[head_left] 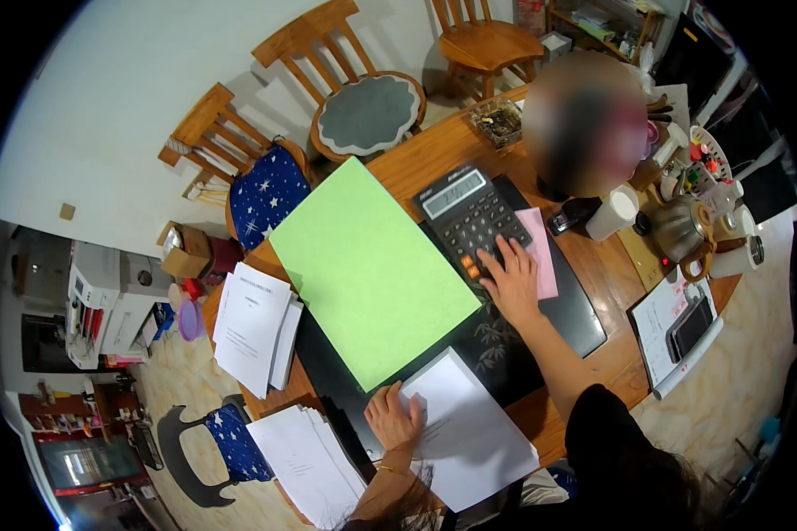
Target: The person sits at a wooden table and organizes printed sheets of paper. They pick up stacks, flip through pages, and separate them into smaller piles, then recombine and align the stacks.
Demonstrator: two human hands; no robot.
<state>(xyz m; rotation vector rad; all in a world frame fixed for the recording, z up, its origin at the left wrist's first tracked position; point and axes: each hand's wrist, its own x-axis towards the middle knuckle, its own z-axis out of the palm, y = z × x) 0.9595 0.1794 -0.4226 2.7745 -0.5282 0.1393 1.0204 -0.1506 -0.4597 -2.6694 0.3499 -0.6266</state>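
My right hand (514,279) lies over the lower keys of a dark grey desk calculator (468,215), fingers spread and holding nothing. A pink slip (545,257) sticks out beside the calculator, partly under it. My left hand (394,420) rests at the upper left edge of a white stack of paper (478,434), its fingers loosely bent and thumb apart, gripping nothing that I can see. Between the hands and the far table edge is a large light green sheet (376,274). Both it and the calculator lie partly on a black desk mat (580,323).
Two printed paper stacks, one upper (252,327) and one lower (305,465), sit on the left. At the right are a steel kettle (682,221), a white cup (615,212), and a phone (691,329) on a notebook. A glass ashtray (498,124) stands at the back. Wooden chairs line the wall.
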